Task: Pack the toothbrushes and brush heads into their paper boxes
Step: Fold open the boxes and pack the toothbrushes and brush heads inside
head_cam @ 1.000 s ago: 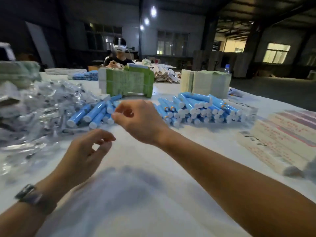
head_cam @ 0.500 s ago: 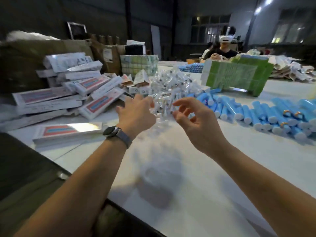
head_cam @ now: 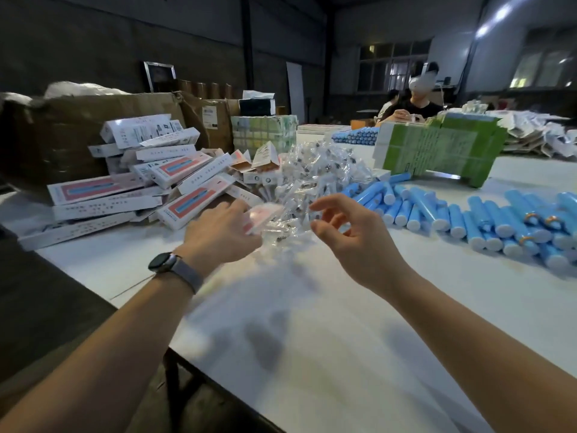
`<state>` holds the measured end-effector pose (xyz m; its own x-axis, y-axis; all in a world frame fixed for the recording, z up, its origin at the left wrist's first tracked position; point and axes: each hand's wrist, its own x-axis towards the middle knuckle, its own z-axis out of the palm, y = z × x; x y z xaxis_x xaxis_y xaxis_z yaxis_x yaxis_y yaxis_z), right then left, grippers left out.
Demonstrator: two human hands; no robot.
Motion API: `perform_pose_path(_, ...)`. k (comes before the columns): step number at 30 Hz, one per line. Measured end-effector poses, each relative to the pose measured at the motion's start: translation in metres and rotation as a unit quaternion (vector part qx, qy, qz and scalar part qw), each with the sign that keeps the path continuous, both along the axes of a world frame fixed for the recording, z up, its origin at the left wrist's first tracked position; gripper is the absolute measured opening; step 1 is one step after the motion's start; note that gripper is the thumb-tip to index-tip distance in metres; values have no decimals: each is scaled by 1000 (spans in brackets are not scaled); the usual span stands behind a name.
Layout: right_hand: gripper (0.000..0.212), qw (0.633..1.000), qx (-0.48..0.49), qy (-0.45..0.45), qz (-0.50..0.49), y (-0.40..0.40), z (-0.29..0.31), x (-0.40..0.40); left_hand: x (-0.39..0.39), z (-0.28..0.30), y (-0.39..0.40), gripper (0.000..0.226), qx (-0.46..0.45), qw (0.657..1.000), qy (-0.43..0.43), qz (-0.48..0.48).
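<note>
On one white table (head_cam: 312, 354), two hands reach uncountable heaped brush-head packets (head_cam: 315, 170).

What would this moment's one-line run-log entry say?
left hand: at packet pile, grip unclear | right hand: open, empty | boxes: left | toothbrushes: right

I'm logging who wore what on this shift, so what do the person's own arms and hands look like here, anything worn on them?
Both forearms are bare, with no sleeves or gloves in view. The left hand has a dark round-faced watch on a grey band at the wrist. The right hand and its wrist carry nothing.
</note>
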<state>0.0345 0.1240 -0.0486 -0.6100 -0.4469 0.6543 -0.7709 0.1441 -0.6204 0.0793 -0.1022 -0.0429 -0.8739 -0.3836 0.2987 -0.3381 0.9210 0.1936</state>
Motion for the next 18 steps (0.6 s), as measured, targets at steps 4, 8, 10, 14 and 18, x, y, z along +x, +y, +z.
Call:
perform_pose_path(4,25,998,-48,-41,-29,6,0,-8,-29,16,56,60,202,955,174,-129)
perform_pose_path(8,22,990,-100,-81,-59,14,1,-17,-53,14,106,54,478,819,241,-210)
perform_pose_path(10,21,987,-99,-106,-71,21,2,-24,-64,2,117,55,525,778,266,-219)
perform_pose_path(14,18,961,-151,-198,-120,37,5,-56,-70,-17,121,75,476,773,356,-220)
perform_pose_path(18,18,951,-80,-166,-248,39,7,-111,-66,-26,124,75,413,790,378,-251)
